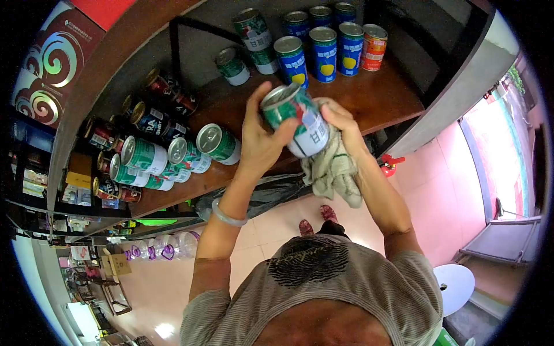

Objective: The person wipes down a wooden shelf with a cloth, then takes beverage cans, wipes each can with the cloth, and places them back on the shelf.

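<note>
Around the held can (310, 131), the left hand (261, 131) is at 9 o'clock, the right hand (345, 122) at 3, and the cloth (333, 176) at 5, below the right hand. On the shelf (384, 101), the upright row (325, 55) stands near 1, a smaller group (252, 32) near 11, the large cluster (151, 154) around 9. The extinguisher (392, 166) is near 4; bottles (173, 247) are between 7 and 8.

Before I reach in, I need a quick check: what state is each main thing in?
Held can: off the shelf, tilted
Left hand: curled around held can
Right hand: holding cloth at held can
Cloth: crumpled
Blue cans: upright on shelf
Orange can: upright beside blue cans
</note>
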### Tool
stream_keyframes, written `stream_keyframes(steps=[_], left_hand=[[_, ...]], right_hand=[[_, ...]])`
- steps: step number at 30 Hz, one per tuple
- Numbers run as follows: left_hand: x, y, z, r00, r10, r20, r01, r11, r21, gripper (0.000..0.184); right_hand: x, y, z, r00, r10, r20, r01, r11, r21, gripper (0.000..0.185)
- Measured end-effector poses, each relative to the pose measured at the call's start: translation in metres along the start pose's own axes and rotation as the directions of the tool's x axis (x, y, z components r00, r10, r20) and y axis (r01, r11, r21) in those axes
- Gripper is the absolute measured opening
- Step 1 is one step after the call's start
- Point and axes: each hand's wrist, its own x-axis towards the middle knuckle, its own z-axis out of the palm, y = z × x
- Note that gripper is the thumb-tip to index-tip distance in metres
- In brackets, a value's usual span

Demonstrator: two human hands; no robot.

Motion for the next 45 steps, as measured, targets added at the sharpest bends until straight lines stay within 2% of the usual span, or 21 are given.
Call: stream_keyframes(steps=[2,3,5,7,9,10,11,14,15,18,21,25,29,30,32,35,36,38,39,42,45], left_hand=[[-0.001,0.002,0.010,0.972,-0.154,-0.177,0.161,0.986,0.028,0.057],[-0.003,0.008,0.016,0.991,-0.121,-0.066,0.117,0.992,-0.053,0.051],[-0.011,0.002,0.025,0.995,-0.083,-0.061,0.085,0.996,0.029,0.050],[-0.010,-0.004,0.026,0.990,-0.122,-0.077,0.124,0.992,0.034,0.049],[-0.008,-0.008,0.024,0.976,-0.203,-0.080,0.203,0.979,-0.015,0.048],[-0.010,-0.007,0.024,0.981,-0.176,-0.081,0.178,0.984,0.010,0.048],[-0.012,-0.007,0.023,0.986,-0.146,-0.080,0.150,0.988,0.035,0.049],[-0.016,0.006,0.021,0.994,-0.113,-0.002,0.113,0.993,0.026,0.054],[-0.018,0.011,0.021,0.993,-0.111,0.029,0.110,0.994,0.007,0.057],[-0.031,0.014,0.029,0.996,0.089,0.025,-0.091,0.990,0.103,0.067],[-0.037,0.000,0.027,0.992,0.125,0.006,-0.125,0.988,0.095,0.077],[-0.044,-0.011,0.023,0.994,0.102,0.048,-0.108,0.979,0.171,0.079],[-0.045,-0.020,0.029,0.972,0.215,-0.096,-0.216,0.976,-0.001,0.076],[-0.043,-0.026,0.030,0.987,0.109,-0.118,-0.125,0.982,-0.140,0.074],[-0.035,-0.033,0.023,0.987,0.142,-0.072,-0.136,0.987,0.079,0.073],[-0.019,-0.035,0.036,0.999,0.054,-0.006,-0.054,0.998,-0.027,0.072],[-0.012,-0.033,0.042,1.000,0.021,0.000,-0.021,0.999,-0.029,0.072],[0.002,-0.032,0.061,0.994,0.096,0.053,-0.108,0.953,0.282,0.069],[0.012,-0.046,0.074,0.992,0.095,0.078,-0.117,0.930,0.350,0.074],[0.041,-0.053,0.112,0.991,0.127,0.041,-0.133,0.940,0.314,0.081],[0.060,-0.067,0.136,0.994,0.006,0.114,-0.036,0.965,0.260,0.080]], right_hand=[[-0.001,-0.001,-0.002,0.973,-0.190,-0.133,0.176,0.978,-0.110,0.035],[-0.001,0.003,-0.004,0.939,-0.295,-0.178,0.257,0.943,-0.211,0.033],[-0.009,0.006,0.002,0.865,-0.490,-0.107,0.385,0.786,-0.483,0.032],[-0.016,0.006,0.009,0.748,-0.661,0.064,0.520,0.523,-0.675,0.030],[-0.015,-0.003,0.009,0.732,-0.658,0.177,0.578,0.462,-0.672,0.030],[-0.015,-0.008,0.010,0.721,-0.654,0.231,0.607,0.434,-0.666,0.030],[-0.015,-0.020,0.015,0.649,-0.679,0.344,0.665,0.286,-0.690,0.031],[-0.012,-0.048,0.027,0.578,-0.648,0.496,0.746,0.174,-0.643,0.031],[-0.007,-0.053,0.025,0.611,-0.628,0.482,0.724,0.198,-0.660,0.026],[0.002,-0.049,0.025,0.950,-0.305,0.070,0.306,0.858,-0.413,0.029],[0.006,-0.028,0.013,0.999,0.038,0.011,-0.034,0.965,-0.259,0.039],[-0.004,-0.007,0.006,0.918,0.390,-0.067,-0.389,0.921,0.033,0.042],[-0.012,0.010,0.009,0.831,0.511,-0.220,-0.468,0.856,0.222,0.043],[-0.004,0.052,-0.044,0.946,0.291,-0.141,-0.308,0.944,-0.116,0.046],[-0.017,0.036,-0.026,0.931,0.311,-0.190,-0.323,0.946,-0.033,0.049],[-0.037,0.006,-0.025,0.943,0.326,-0.061,-0.327,0.945,-0.012,0.046],[-0.042,0.006,-0.040,0.948,0.279,-0.155,-0.290,0.955,-0.056,0.046],[-0.054,0.009,-0.078,0.933,0.180,-0.311,-0.240,0.956,-0.166,0.045],[-0.066,-0.010,-0.065,0.923,0.180,-0.339,-0.209,0.977,-0.051,0.044],[-0.098,-0.037,-0.066,0.950,0.097,-0.297,-0.014,0.963,0.271,0.043],[-0.109,-0.049,-0.080,0.975,-0.042,-0.219,0.062,0.994,0.085,0.047]])
